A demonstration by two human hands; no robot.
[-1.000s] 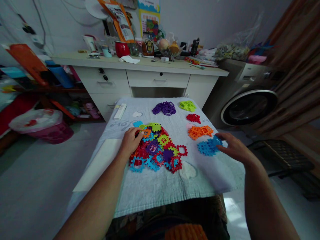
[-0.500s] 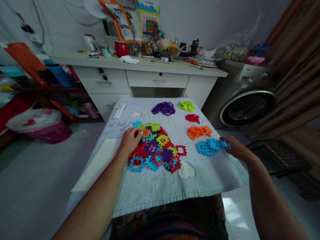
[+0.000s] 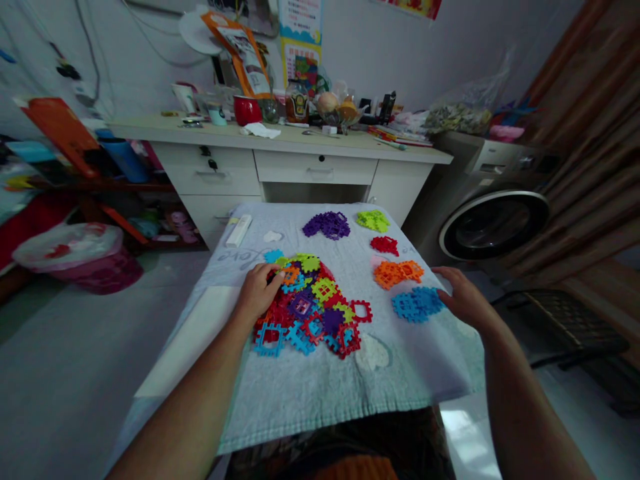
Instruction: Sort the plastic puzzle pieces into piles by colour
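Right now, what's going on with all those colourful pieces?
A person's left hand rests on a mixed pile of plastic pieces on a towel. The right hand lies open at the edge of the blue pile. Beyond it sit an orange pile, a red pile, a green pile and a purple pile, each apart.

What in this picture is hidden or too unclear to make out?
All in the head view:
1. Tiles under the left hand in the mixed pile: the hand covers them, so its grip is unclear.
2. Whether the right hand touches the blue pile: too small to tell.
3. Stitched word on the towel: partly covered by hand and pile.
4. Poster print: too small, top cut off.
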